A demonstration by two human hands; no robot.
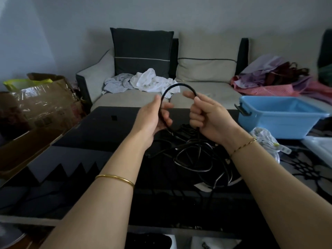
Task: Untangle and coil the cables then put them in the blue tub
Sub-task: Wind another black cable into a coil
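Step in hand: untangling and coiling the first black cable, early in the job. Everything below is placed against the tangle [194,155] of black cables lying on the dark table [100,126].

- Cardboard box [41,105]: far left of the tangle, off the table, not involved.
- Left hand [152,119]: raised above the tangle, up and to its left. Palm faces inward, thumb up, fingers curled loosely round the cable. Looks like a guide grip it can slide through.
- Cable [181,84]: black, arches in a half loop between both hands, above the tangle. Below each hand it drops back into the tangle. Can't tell which strand down there continues it, and no plug shows clearly at the hands.
- Right hand [210,119]: above the tangle, a bit to its right. Fist closed round the same cable, thumb and forefinger pinching it where the arch comes down.
- White bundle [265,141] in clear wrap: just right of the tangle, beside the right wrist. Maybe another cable, can't tell.
- Blue tub [280,117]: right of the tangle and beyond it, open side up. No coil shows in it, so I read progress as near zero.

Next move, my read: keep the right hand's pinch as the anchor and feed slack through the left hand. Lift so the strand pulls free of the tangle instead of cinching a knot. Find an end before laying loops.
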